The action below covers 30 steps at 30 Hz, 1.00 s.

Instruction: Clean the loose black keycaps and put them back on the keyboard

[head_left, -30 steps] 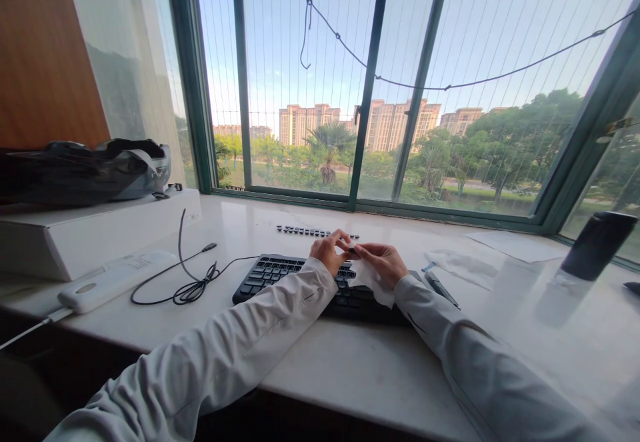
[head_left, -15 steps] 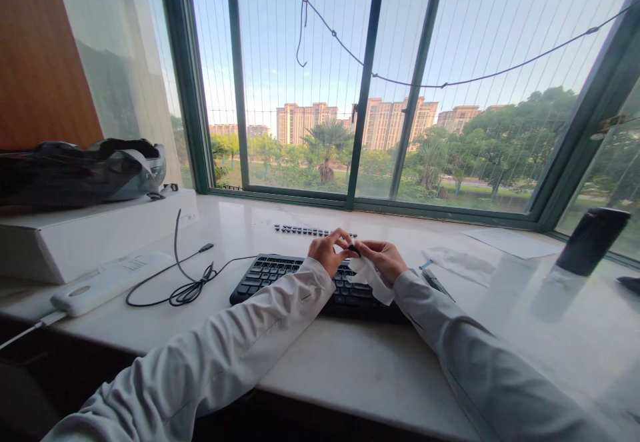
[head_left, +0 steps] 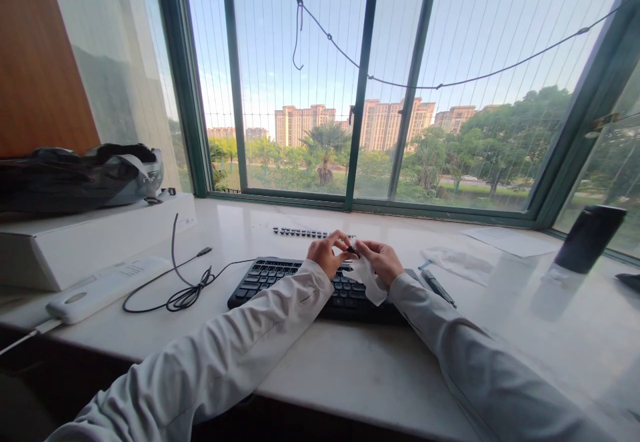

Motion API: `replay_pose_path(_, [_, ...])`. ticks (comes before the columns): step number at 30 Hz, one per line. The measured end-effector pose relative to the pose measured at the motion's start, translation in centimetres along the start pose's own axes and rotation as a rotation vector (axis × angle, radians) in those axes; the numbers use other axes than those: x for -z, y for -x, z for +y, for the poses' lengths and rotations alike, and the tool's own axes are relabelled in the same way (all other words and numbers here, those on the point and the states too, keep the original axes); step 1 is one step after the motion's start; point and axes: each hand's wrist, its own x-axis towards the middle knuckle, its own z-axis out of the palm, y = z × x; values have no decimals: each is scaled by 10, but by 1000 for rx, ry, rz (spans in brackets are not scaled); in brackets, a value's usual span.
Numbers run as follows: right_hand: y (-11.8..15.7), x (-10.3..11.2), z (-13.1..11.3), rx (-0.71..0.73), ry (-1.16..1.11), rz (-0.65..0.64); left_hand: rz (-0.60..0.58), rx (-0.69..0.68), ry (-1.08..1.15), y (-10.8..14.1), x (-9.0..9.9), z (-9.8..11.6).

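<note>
Above a black keyboard (head_left: pixel 265 275), both of my hands meet fingertip to fingertip. My left hand (head_left: pixel 326 255) pinches a small black keycap (head_left: pixel 353 251) between thumb and fingers. My right hand (head_left: pixel 383 263) is closed on a white tissue (head_left: pixel 373 283), which hangs down over the keys and touches the keycap. Behind the keyboard lies a row of loose black keycaps (head_left: pixel 300 233), its right end partly hidden by my left hand. My forearms cover the keyboard's middle and part of its front.
A coiled black cable (head_left: pixel 193 295) and a white power strip (head_left: pixel 105 290) lie to the left, beside a white box (head_left: pixel 100 235) with a dark bag (head_left: pixel 75 175) on it. On the right are a dark pen-like tool (head_left: pixel 437 286), crumpled tissue (head_left: pixel 463 263) and a black upright object (head_left: pixel 590 239).
The tissue has shifted slightly around the keycap as my right fingers moved. The whole view has swung a little; my hands stay together above the keyboard.
</note>
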Motion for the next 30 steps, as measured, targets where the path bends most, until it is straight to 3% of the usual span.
replay_pose_path(5, [0, 0, -2, -110, -143, 117, -3, 8, -4, 0, 1, -2])
replay_pose_path(12, [6, -2, -2, -115, -82, -51, 35, 39, -79, -1, 1, -4])
replay_pose_path(20, [10, -4, -8, -135, -47, -129, 38, 43, -125, 0, 1, -6])
replay_pose_path(30, [-3, 4, 9, 49, 94, -93, 32, 18, -119, 0, -3, -9])
